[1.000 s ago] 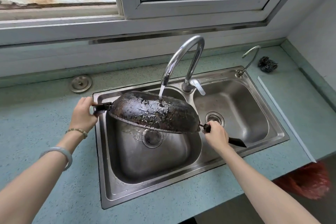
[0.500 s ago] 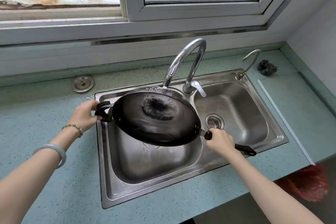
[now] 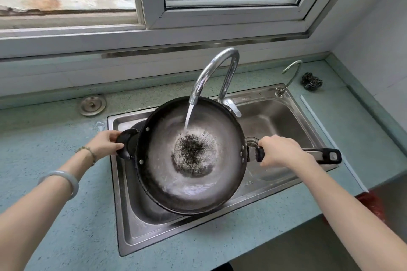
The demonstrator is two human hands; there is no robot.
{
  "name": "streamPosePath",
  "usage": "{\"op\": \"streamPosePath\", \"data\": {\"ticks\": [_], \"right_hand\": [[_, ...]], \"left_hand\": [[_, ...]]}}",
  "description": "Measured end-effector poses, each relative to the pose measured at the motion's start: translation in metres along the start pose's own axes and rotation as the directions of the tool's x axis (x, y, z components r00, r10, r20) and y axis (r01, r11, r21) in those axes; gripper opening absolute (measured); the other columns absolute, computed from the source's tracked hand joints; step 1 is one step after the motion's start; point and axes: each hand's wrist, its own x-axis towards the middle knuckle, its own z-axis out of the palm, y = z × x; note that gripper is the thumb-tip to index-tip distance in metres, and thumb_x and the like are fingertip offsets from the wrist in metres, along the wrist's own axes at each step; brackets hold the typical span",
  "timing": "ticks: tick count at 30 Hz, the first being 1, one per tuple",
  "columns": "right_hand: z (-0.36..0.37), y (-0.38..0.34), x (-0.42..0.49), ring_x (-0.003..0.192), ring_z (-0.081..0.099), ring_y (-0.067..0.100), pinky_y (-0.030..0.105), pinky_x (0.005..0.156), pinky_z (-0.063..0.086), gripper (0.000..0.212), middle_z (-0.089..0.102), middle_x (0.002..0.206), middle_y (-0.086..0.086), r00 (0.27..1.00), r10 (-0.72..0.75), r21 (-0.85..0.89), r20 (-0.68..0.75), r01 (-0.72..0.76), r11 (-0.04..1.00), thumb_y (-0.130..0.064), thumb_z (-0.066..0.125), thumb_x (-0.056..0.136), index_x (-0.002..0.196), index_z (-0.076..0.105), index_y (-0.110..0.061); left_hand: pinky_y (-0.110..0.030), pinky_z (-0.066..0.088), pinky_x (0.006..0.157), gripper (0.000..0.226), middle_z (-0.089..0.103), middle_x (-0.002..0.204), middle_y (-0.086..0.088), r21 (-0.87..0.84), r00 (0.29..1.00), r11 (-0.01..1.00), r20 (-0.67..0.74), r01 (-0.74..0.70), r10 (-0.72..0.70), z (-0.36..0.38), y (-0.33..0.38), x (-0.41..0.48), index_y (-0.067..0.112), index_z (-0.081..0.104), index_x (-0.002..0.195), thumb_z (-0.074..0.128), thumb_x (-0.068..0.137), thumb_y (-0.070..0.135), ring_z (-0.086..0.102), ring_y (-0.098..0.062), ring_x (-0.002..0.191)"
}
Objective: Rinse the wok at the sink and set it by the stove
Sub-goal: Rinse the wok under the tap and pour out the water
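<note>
Wok (image 3: 167,167) held open side up under running water, over the left basin of the sink (image 3: 132,237).

Head view: the left hand (image 3: 103,145) grips the wok's small loop handle (image 3: 126,143), fingers curled round it. The right hand (image 3: 279,152) is clenched round the long handle (image 3: 326,155) close to the rim, and the handle's end sticks out to the right. A stream (image 3: 189,116) from the faucet (image 3: 218,66) falls into the far half of the bowl, and water spreads round a dark speckled patch in its middle. On the counter (image 3: 55,134), a round metal cap (image 3: 92,104) lies at the far left of the sink, and a scourer (image 3: 311,80) sits at the far right beside a small tap (image 3: 290,75).
</note>
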Motion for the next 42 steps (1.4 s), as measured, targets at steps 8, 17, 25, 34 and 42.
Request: {"op": "streamPosePath", "data": {"ticks": [8, 17, 25, 34, 42], "right_hand": [[-0.083, -0.023, -0.060, 0.078, 0.051, 0.024, 0.028, 0.062, 0.037, 0.020, 0.052, 0.082, -0.001, 0.998, 0.035, -0.275, 0.051, -0.020, 0.961, -0.026, 0.066, 0.075, 0.090, 0.052, -0.022], [-0.141, -0.053, -0.109, 0.052, 0.030, 0.013, 0.024, 0.049, 0.018, 0.031, 0.037, 0.064, -0.003, 0.986, 0.153, -0.502, -0.069, -0.167, 0.848, -0.022, 0.056, 0.084, 0.063, 0.033, -0.020], [-0.147, -0.065, -0.114, 0.059, 0.034, 0.013, 0.026, 0.061, 0.028, 0.031, 0.032, 0.065, 0.000, 0.991, 0.094, -0.443, -0.097, -0.128, 0.887, -0.010, 0.045, 0.089, 0.062, 0.030, -0.015], [-0.148, -0.058, -0.115, 0.081, 0.040, 0.021, 0.031, 0.079, 0.031, 0.031, 0.031, 0.067, 0.001, 0.988, 0.130, -0.438, -0.085, -0.154, 0.886, -0.011, 0.046, 0.089, 0.063, 0.029, -0.014], [-0.151, -0.044, -0.121, 0.082, 0.039, 0.020, 0.031, 0.079, 0.030, 0.031, 0.031, 0.067, 0.001, 0.978, 0.181, -0.467, -0.105, -0.209, 0.859, -0.011, 0.045, 0.089, 0.063, 0.029, -0.015]], "left_hand": [[-0.021, 0.052, 0.052, 0.023, 0.057, 0.072, -0.010, -0.332, 0.990, 0.933, 0.030, 0.139, -0.137, 0.048, -0.003, 0.016, 0.008, 0.062, 0.082, 0.044, 0.097, 0.005, 0.058, -0.011, 0.054], [-0.040, 0.043, 0.099, 0.025, 0.062, 0.103, -0.012, -0.324, 0.998, 0.944, 0.043, 0.064, -0.053, 0.111, 0.029, 0.052, 0.003, 0.062, 0.115, 0.049, 0.094, 0.003, 0.055, -0.020, 0.096], [-0.031, 0.044, 0.081, 0.042, 0.063, 0.082, -0.012, -0.187, 0.992, 0.977, 0.088, 0.100, -0.085, 0.148, 0.045, 0.073, 0.002, 0.066, 0.088, 0.048, 0.095, 0.040, 0.056, -0.022, 0.079], [-0.029, 0.046, 0.055, 0.041, 0.060, 0.073, -0.014, -0.246, 0.979, 0.954, 0.155, 0.169, -0.133, 0.167, 0.059, 0.078, 0.005, 0.062, 0.080, 0.059, 0.085, 0.045, 0.055, -0.024, 0.058], [-0.028, 0.043, 0.049, 0.050, 0.057, 0.075, -0.012, -0.203, 0.967, 0.959, 0.199, 0.200, -0.159, 0.184, 0.067, 0.076, -0.004, 0.055, 0.114, 0.037, 0.097, 0.040, 0.052, -0.026, 0.059]]}}
